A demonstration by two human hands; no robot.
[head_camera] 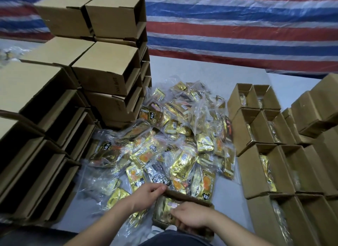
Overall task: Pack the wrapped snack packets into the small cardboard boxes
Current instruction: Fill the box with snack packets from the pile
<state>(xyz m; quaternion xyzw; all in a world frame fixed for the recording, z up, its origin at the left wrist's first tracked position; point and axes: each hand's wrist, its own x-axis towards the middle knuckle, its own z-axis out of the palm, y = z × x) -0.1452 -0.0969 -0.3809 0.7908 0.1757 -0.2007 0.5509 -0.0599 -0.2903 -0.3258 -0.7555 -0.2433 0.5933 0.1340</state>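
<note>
1. Your head camera gives you a dim, soft picture; the light is even and comes from above, with no hard shadows on the grey floor (182, 70).
2. You get sharp glints off the gold foil and clear wrap of the snack packets (175, 136).
3. The open mouths of the stacked empty boxes (54, 117) at your left fall to near black.
4. Wide-angle bending curves the striped tarp (237, 26) and leans the boxes outward at the edges.
5. The top left corner smears with blur, and fine print on the packets stays unreadable.
</note>
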